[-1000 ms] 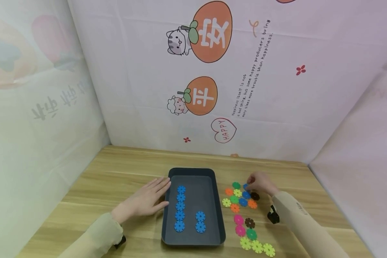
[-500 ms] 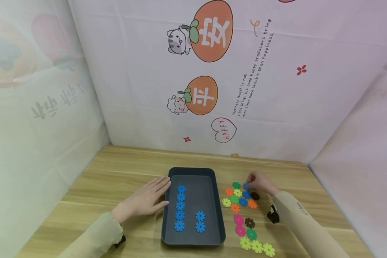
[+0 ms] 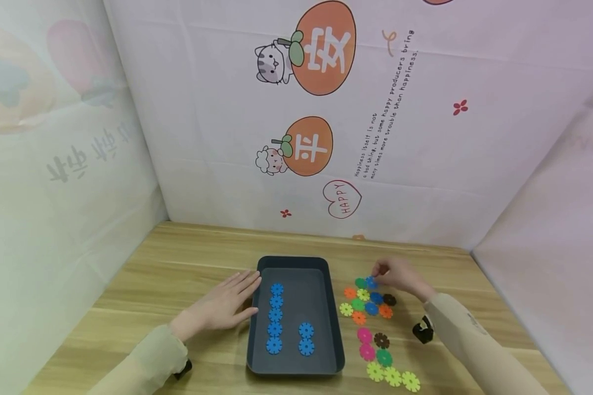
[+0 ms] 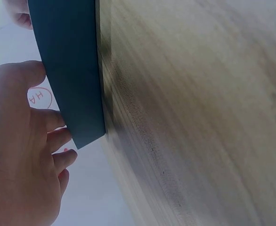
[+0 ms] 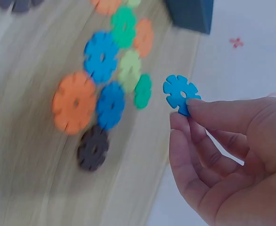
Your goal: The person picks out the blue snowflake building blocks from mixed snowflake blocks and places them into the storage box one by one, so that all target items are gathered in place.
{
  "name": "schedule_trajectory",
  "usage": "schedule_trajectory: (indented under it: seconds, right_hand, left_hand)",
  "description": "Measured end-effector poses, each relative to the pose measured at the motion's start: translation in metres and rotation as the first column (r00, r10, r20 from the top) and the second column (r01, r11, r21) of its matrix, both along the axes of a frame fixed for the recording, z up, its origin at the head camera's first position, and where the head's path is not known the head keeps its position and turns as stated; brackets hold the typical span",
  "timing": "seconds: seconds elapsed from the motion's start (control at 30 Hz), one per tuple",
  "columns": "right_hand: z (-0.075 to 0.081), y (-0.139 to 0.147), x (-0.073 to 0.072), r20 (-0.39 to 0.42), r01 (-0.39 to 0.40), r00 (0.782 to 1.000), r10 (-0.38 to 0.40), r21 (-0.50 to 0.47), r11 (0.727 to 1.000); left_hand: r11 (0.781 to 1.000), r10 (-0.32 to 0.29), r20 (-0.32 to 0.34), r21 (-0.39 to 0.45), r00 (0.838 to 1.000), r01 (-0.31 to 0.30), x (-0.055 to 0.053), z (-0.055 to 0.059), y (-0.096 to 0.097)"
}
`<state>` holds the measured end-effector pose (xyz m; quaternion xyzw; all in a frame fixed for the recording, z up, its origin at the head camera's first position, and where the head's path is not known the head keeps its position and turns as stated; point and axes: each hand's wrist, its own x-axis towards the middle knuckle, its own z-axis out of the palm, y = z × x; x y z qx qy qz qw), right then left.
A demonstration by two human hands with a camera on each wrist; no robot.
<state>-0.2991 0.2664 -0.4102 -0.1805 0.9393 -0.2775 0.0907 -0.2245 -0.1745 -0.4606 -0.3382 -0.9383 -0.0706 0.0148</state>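
Between thumb and fingers my right hand (image 5: 227, 150) pinches a blue notched disc (image 5: 179, 90), raised off the table in the right wrist view. In the head view that hand is over the far end of a group of loose discs, close to a green disc (image 3: 361, 283). My left hand (image 3: 227, 302) lies with straight fingers against the left rim of a dark grey tray (image 3: 291, 362); the left wrist view has its fingertips at the tray's edge. Inside the tray, several blue discs (image 3: 275, 315) form a left column, and two more blue discs (image 3: 306, 330) sit at the lower right.
Right of the tray lie loose notched discs, among them blue (image 3: 376, 298), orange (image 3: 385, 311), black (image 3: 389, 299) and pink ones (image 3: 365, 335). Yellow discs (image 3: 392, 377) make a row near the front. A printed cloth wall (image 3: 400, 208) rises behind the wooden table (image 3: 202, 247).
My right hand has lifted the blue disc from the far end of the group and moved slightly left with it. The left hand and the tray stay in place.
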Motion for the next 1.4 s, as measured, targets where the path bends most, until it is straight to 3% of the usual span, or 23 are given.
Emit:
schedule_trajectory:
  seconds: [0.17,0.37,0.57,0.87,1.0,1.4]
  right_hand:
    - [0.008,-0.017,0.007,0.046,-0.045,0.998,0.047,-0.037,0.998]
    - [0.016,-0.042,0.016,0.024,-0.174,0.984,0.176,-0.069,0.982]
    - [0.021,-0.075,0.024,0.066,-0.217,0.973,0.221,-0.064,0.974]
    - [0.007,-0.113,0.027,0.038,-0.384,0.922,0.386,-0.046,0.922]
    - [0.000,-0.124,0.029,0.051,-0.405,0.913,0.405,-0.014,0.914]
    - [-0.006,-0.137,0.032,0.109,-0.387,0.918,0.381,0.035,0.921]
  left_hand:
    - [1.000,-0.003,-0.008,-0.002,1.000,0.003,-0.001,0.000,0.000]
    - [1.000,-0.002,-0.016,-0.007,1.000,0.002,-0.002,-0.002,0.000]
    - [1.000,-0.004,-0.019,-0.008,1.000,0.004,-0.003,-0.001,-0.001]
    - [1.000,-0.005,-0.020,-0.025,1.000,0.005,-0.004,-0.003,-0.001]
    - [1.000,-0.003,-0.019,-0.023,1.000,0.003,-0.003,-0.003,-0.001]
    - [1.000,-0.008,-0.024,-0.015,1.000,0.008,-0.003,-0.003,-0.001]
